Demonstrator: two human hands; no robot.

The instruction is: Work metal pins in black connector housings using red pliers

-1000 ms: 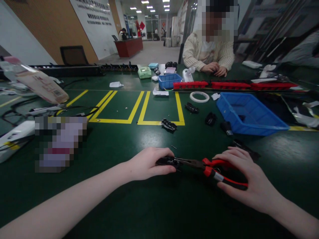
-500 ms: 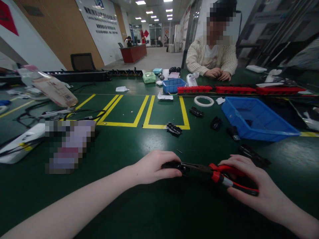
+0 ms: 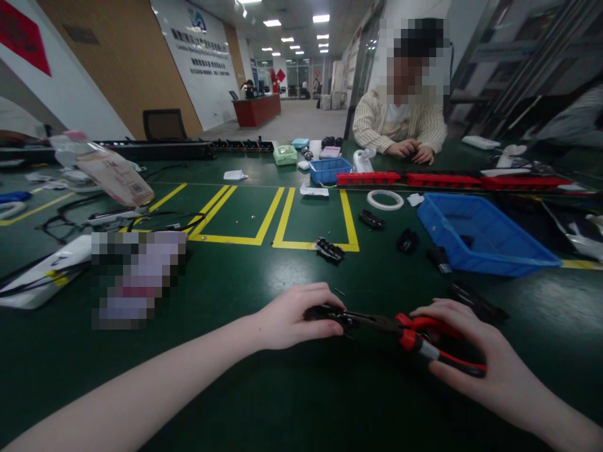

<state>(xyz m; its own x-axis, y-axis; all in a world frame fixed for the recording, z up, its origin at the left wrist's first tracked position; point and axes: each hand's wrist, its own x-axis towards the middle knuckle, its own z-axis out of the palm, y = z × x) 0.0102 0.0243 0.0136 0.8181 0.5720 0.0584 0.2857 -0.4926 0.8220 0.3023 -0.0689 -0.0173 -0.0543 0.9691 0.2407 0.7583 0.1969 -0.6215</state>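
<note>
My left hand (image 3: 296,317) pinches a small black plastic part (image 3: 325,312) between thumb and fingers, and much of the part is hidden by them. Around the red and black handles of long-nosed pliers (image 3: 409,329) my right hand (image 3: 466,345) is wrapped. The pliers' tips reach the black part's right end; whether they grip anything there I cannot tell. A thin metal pin (image 3: 340,292) lies on the green table just beyond my left hand. Farther off is a black slotted part (image 3: 330,249), on the yellow tape line.
A blue bin (image 3: 485,235) stands at the right, with black parts (image 3: 478,301) near it. A tape roll (image 3: 385,200) lies behind. Cables, a bottle (image 3: 110,169) and a pixelated flat object (image 3: 146,276) occupy the left. Across the table sits a person (image 3: 400,122), hands together.
The camera view has tilted slightly, so the background sits lower. Both hands keep their holds, and the pliers' handles look a little wider apart.
</note>
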